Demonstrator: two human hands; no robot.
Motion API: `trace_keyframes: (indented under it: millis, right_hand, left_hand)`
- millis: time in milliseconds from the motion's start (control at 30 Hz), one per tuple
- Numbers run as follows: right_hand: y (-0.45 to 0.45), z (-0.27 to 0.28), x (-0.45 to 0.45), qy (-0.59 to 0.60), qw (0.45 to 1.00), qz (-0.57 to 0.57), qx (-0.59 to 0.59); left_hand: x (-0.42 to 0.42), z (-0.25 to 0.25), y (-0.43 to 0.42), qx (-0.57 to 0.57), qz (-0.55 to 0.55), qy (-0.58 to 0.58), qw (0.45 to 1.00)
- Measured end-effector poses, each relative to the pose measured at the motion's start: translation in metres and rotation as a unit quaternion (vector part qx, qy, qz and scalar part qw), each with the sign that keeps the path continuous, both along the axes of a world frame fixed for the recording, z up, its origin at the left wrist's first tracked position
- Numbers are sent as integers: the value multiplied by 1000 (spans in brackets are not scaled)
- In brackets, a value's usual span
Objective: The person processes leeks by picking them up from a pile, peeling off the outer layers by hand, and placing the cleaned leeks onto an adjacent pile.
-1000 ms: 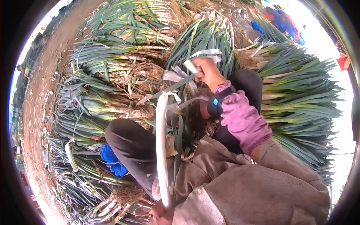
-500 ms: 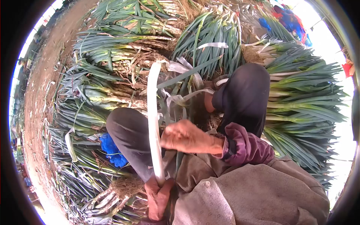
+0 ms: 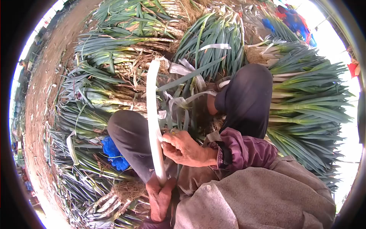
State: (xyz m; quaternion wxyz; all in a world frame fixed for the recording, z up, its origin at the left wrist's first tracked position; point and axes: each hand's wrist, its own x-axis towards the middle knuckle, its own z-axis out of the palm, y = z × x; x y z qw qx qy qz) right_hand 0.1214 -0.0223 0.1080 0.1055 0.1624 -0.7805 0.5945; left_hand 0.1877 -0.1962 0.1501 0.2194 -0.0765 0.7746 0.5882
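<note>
A long white-stalked green onion (image 3: 153, 103) stands nearly upright in front of me, its root end at the top. Around its lower part my left hand (image 3: 160, 196) is closed, down by my left thigh. My right hand (image 3: 187, 149) is pinched at the right edge of the stalk, about two thirds of the way down. A pale bit shows at those fingertips; whether it is loose outer skin I cannot tell. Green leaves and whitish peeled strips (image 3: 179, 101) lie between my knees.
Piles of green onions (image 3: 110, 45) with roots lie to the left, and more onions (image 3: 305, 99) are stacked on the right. A leafy bundle (image 3: 215, 42) lies ahead. Blue plastic (image 3: 114, 152) sits beside my left knee. A dirt path (image 3: 47, 87) runs along the far left.
My right hand has moved slightly down, from a blurred fist beside the stalk to a pinch at its edge. The onion's top has shifted a little left. My left hand keeps its grip.
</note>
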Motion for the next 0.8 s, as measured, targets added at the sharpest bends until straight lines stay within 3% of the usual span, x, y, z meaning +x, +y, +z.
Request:
trace_keyframes:
  millis: [133,167,233,267,300,367,467,633,700,800]
  right_hand:
    - [25,4,-4,-92,995,29,-27]
    - [36,0,-8,-83,996,33,-26]
    - [60,19,-3,-274,944,87,-164]
    - [69,26,1,-338,898,107,-262]
    - [77,32,4,-396,837,121,-357]
    - [90,46,3,-390,820,83,-411]
    - [98,32,-7,-348,898,-9,-270]
    - [92,23,-14,-271,961,-11,-58]
    - [86,25,-17,-273,955,5,-114]
    - [88,27,-24,-119,992,-39,27]
  left_hand:
    - [-9,17,-1,-40,98,-69,992]
    - [-11,13,-5,-51,99,-35,993]
    - [-15,-13,-23,-76,103,31,991]
    - [-12,-37,-39,-93,137,14,986]
    - [-19,-20,-33,-37,155,-41,986]
    - [-22,-8,-23,-15,234,-44,971]
    - [-21,1,-28,26,183,-46,982]
    - [-21,7,-23,75,89,-63,991]
    - [-20,12,-11,82,87,-75,990]
    - [-15,10,-7,76,62,-95,991]
